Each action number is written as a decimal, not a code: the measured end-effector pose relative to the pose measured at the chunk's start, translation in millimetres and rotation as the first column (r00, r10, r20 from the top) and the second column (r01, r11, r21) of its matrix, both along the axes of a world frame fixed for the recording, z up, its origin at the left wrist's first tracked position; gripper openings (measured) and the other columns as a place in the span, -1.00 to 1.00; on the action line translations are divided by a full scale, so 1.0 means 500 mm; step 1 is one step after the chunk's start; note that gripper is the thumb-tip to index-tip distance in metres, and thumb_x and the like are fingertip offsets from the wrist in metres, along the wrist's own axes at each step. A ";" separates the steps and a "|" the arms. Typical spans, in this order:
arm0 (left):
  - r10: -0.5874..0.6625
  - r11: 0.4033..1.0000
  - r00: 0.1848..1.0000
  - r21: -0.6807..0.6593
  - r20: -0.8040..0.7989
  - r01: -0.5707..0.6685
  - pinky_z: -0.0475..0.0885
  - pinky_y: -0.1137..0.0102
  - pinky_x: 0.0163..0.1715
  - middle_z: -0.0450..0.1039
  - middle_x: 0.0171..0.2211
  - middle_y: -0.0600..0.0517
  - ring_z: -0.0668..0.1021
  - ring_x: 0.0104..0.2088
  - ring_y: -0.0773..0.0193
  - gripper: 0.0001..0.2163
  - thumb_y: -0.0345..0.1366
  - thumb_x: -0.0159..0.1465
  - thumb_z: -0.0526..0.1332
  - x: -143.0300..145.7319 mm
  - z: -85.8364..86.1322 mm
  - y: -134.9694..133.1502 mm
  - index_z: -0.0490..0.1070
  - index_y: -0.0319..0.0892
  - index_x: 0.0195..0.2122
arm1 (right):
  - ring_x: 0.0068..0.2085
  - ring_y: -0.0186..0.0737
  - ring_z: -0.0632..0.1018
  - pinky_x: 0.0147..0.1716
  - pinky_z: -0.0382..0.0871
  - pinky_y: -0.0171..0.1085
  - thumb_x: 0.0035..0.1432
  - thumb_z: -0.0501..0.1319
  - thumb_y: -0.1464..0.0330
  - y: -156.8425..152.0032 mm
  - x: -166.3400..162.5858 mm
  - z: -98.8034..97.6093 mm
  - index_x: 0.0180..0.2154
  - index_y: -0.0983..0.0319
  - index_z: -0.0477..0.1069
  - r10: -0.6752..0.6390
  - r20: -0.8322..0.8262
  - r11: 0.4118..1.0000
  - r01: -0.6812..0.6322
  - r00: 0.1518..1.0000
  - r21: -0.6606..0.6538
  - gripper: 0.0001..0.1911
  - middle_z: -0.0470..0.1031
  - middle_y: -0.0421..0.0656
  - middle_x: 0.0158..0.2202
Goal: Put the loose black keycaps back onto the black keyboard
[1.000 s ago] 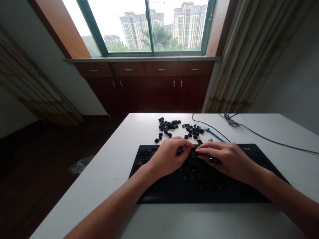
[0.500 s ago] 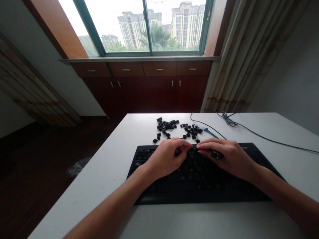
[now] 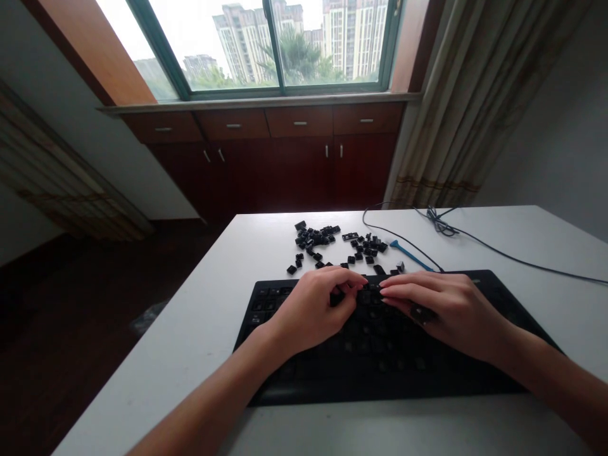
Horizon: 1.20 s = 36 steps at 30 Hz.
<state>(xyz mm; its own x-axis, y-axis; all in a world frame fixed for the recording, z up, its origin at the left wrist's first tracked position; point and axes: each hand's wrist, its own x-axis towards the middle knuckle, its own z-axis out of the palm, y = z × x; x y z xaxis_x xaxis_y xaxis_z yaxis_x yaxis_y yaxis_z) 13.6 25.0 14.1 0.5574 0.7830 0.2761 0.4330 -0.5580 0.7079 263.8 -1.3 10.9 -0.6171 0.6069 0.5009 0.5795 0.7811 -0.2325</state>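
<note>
A black keyboard (image 3: 266, 303) lies on a white table (image 3: 190, 354) in front of me. My left hand (image 3: 313, 307) rests on its upper middle rows with the fingers curled and the fingertips pinched together at a key; what they grip is hidden. My right hand (image 3: 451, 310) lies beside it, fingers pressed together and pointing left, fingertips almost touching the left hand's. A small black keycap (image 3: 420, 313) is tucked under its thumb. Several loose black keycaps (image 3: 323, 237) lie scattered just beyond the keyboard.
A thin blue tool (image 3: 411, 253) lies right of the keycaps. A dark cable (image 3: 498, 252) runs across the table's far right. Beyond the table are a dark wood cabinet (image 3: 294, 158), a window and curtains (image 3: 475, 107). The table's left edge drops to a dark floor.
The view has tilted down a little. Both hands stay on the same keys, and the right hand has drawn slightly back toward me with the keycap under its thumb.
</note>
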 end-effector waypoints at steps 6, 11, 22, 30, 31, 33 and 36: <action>0.016 0.999 0.999 -0.037 0.030 -0.015 0.49 0.35 -0.16 0.59 -0.20 0.00 0.58 -0.20 0.26 -0.75 -0.47 0.26 0.16 0.002 -0.001 -0.001 0.54 -0.15 -0.11 | -0.08 -0.15 0.63 -0.12 0.56 -0.22 0.26 0.23 0.47 0.001 -0.001 -0.015 0.05 0.17 0.47 -0.018 -0.010 1.000 0.018 1.000 -0.015 -0.67 0.62 -0.10 -0.04; 0.025 0.997 0.997 -0.079 0.067 -0.020 0.51 0.35 -0.15 0.58 -0.17 -0.01 0.58 -0.21 0.26 -0.75 -0.46 0.25 0.17 0.001 -0.001 -0.001 0.53 -0.14 -0.09 | -0.10 -0.14 0.64 -0.12 0.56 -0.23 0.25 0.26 0.47 -0.003 -0.002 -0.012 0.09 0.18 0.46 -0.034 -0.026 0.999 0.035 0.999 0.035 -0.63 0.62 -0.10 -0.04; 0.052 0.983 0.998 -0.176 0.045 -0.043 0.48 0.29 -0.11 0.54 -0.15 0.00 0.54 -0.18 0.22 -0.71 -0.48 0.23 0.18 -0.001 0.001 -0.001 0.51 -0.10 -0.06 | -0.11 -0.12 0.64 -0.16 0.58 -0.24 0.20 0.30 0.50 0.005 0.022 -0.005 0.14 0.13 0.42 -0.133 -0.056 0.990 0.135 0.990 0.041 -0.52 0.60 -0.10 0.00; 0.056 0.976 0.997 -0.211 0.052 -0.044 0.47 0.31 -0.08 0.53 -0.14 0.00 0.53 -0.16 0.23 -0.71 -0.48 0.25 0.17 -0.001 0.003 -0.002 0.50 -0.09 -0.05 | -0.15 -0.11 0.66 -0.15 0.58 -0.19 0.21 0.27 0.51 0.007 0.019 -0.006 0.15 0.17 0.42 -0.098 -0.038 0.995 0.098 0.994 -0.007 -0.53 0.61 -0.08 0.00; 0.056 0.976 0.997 -0.212 0.051 -0.044 0.46 0.31 -0.08 0.53 -0.14 0.00 0.53 -0.16 0.23 -0.71 -0.48 0.25 0.17 -0.001 0.003 -0.002 0.50 -0.09 -0.05 | -0.15 -0.12 0.65 -0.15 0.58 -0.19 0.21 0.28 0.52 0.007 0.017 -0.005 0.15 0.17 0.41 -0.093 -0.041 0.996 0.093 0.995 -0.006 -0.52 0.61 -0.08 -0.01; 0.054 0.976 0.997 -0.212 0.048 -0.043 0.46 0.33 -0.09 0.53 -0.14 0.01 0.53 -0.16 0.24 -0.71 -0.49 0.25 0.17 -0.002 0.003 -0.003 0.50 -0.09 -0.05 | -0.16 -0.14 0.65 -0.16 0.57 -0.21 0.21 0.28 0.53 0.008 0.015 -0.002 0.18 0.18 0.37 -0.086 -0.050 0.996 0.086 0.995 0.000 -0.49 0.62 -0.08 -0.02; 0.055 0.976 0.998 -0.211 0.039 -0.046 0.46 0.34 -0.10 0.53 -0.15 0.02 0.53 -0.17 0.26 -0.71 -0.49 0.25 0.17 -0.002 0.003 -0.002 0.50 -0.09 -0.05 | -0.17 -0.16 0.65 -0.17 0.56 -0.22 0.20 0.30 0.53 0.007 0.012 -0.001 0.21 0.21 0.32 -0.081 -0.061 0.997 0.081 0.995 0.003 -0.44 0.63 -0.08 -0.05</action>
<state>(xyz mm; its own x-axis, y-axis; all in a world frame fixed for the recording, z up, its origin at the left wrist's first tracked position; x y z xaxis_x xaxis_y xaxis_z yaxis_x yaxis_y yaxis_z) 12.8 23.8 15.8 0.5067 0.8528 0.1263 0.4220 -0.3731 0.8263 269.9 2.2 10.6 -0.5342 0.6509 0.5394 0.6260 0.7334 -0.2650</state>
